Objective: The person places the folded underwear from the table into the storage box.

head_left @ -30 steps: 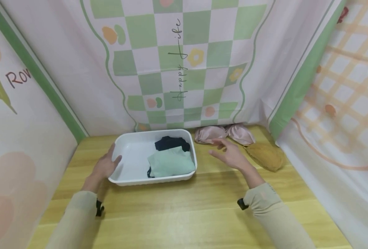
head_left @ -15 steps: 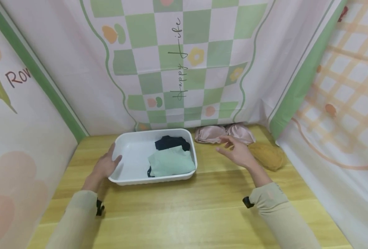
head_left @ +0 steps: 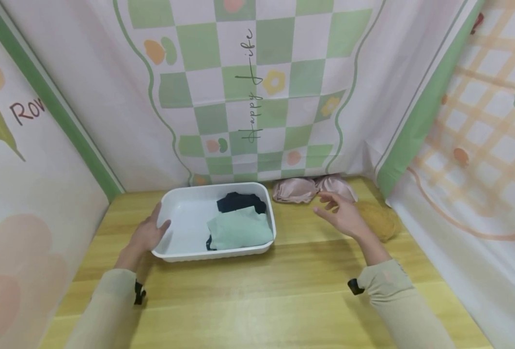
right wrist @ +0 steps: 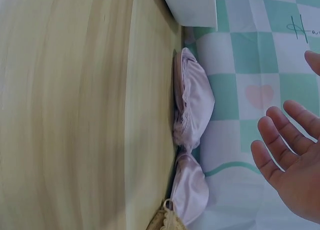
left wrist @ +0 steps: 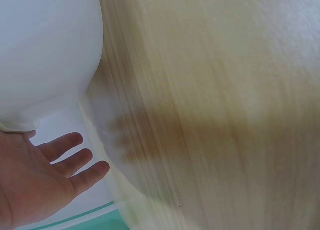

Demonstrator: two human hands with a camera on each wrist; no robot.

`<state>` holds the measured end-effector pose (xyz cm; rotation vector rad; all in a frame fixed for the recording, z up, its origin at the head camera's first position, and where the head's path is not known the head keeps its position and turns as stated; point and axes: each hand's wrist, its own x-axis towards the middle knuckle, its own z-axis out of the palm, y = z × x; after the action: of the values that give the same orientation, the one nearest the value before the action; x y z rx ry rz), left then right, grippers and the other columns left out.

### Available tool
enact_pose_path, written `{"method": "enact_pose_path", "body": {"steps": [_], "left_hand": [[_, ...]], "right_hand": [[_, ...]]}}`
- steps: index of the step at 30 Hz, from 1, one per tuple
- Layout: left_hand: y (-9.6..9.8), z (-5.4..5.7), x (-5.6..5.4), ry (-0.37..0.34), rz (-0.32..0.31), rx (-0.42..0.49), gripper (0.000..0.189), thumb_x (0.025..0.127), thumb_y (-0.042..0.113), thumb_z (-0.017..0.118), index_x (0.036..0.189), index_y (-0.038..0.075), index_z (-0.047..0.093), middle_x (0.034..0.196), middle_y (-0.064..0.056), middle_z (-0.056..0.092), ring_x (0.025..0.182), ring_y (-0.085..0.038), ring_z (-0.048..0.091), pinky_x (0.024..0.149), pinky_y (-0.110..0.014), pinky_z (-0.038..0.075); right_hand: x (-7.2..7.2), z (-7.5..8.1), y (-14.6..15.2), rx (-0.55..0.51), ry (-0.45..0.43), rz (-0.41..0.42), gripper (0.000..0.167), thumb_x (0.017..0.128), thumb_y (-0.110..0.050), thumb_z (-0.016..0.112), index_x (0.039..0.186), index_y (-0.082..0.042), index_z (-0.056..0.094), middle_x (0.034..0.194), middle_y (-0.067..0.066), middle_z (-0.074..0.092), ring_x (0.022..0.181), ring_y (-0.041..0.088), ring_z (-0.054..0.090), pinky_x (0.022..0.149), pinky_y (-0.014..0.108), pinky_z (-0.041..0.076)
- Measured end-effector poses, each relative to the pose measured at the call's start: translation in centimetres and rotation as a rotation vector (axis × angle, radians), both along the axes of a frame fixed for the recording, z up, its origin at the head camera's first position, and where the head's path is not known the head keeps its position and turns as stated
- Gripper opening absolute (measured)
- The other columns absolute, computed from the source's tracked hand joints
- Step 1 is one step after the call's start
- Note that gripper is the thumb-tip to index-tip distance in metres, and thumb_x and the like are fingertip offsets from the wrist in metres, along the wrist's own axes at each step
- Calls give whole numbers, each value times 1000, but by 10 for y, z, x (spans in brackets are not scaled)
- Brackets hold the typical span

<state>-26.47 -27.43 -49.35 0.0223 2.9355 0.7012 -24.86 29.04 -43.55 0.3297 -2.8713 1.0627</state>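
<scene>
At 9 o'clock on the white tray (head_left: 187, 228), left hand (head_left: 147, 234) grips the rim. Right hand (head_left: 345, 218), fingers loose and empty, has drifted toward 3 o'clock; mint cloth (head_left: 241, 229) unmoved inside, mustard garment (head_left: 381, 223) still outside.

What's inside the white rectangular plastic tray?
The tray holds a folded pale-green cloth; dark fabric shows past its far edge and near-left corner. What lies under the cloth is hidden.

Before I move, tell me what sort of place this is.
Likely a makeshift tabletop booth: printed hangings line three sides of a wood-grain table, which holds a white plastic tray.
</scene>
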Motion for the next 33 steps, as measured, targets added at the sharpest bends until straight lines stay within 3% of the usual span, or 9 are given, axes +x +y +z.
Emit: {"method": "enact_pose_path", "body": {"steps": [5, 15, 23, 33], "left_hand": [[0, 0, 1, -14, 6, 2, 78, 106, 47, 32, 159, 10, -12, 155, -40, 23, 137, -59, 35, 113, -68, 34], [1, 2, 1, -18, 5, 9, 78, 106, 47, 32, 160, 11, -12, 155, -40, 23, 136, -60, 35, 112, -68, 35], [1, 3, 2, -19, 0, 2, 78, 106, 46, 32, 159, 10, -13, 156, -39, 22, 136, -59, 36, 111, -68, 36], [2, 4, 1, -31, 9, 8, 79, 106, 47, 32, 159, 12, -14, 159, -36, 18, 139, -58, 32, 114, -67, 33]], "right_hand": [[1, -3, 8, -12, -22, -9, 75, 96, -55, 59, 151, -9, 41, 143, 17, 54, 117, 35, 57, 94, 54, 51], [3, -2, 21, -6, -14, -64, 68, 97, -51, 60, 148, -10, 45, 136, 20, 58, 115, 38, 60, 91, 53, 54], [3, -2, 33, -21, -12, -74, 70, 96, -51, 60, 148, -7, 44, 143, 20, 55, 117, 39, 60, 93, 55, 53], [6, -3, 49, 2, -25, -103, 70, 96, -55, 58, 149, -11, 44, 143, 19, 55, 120, 38, 58, 90, 52, 53]]}}
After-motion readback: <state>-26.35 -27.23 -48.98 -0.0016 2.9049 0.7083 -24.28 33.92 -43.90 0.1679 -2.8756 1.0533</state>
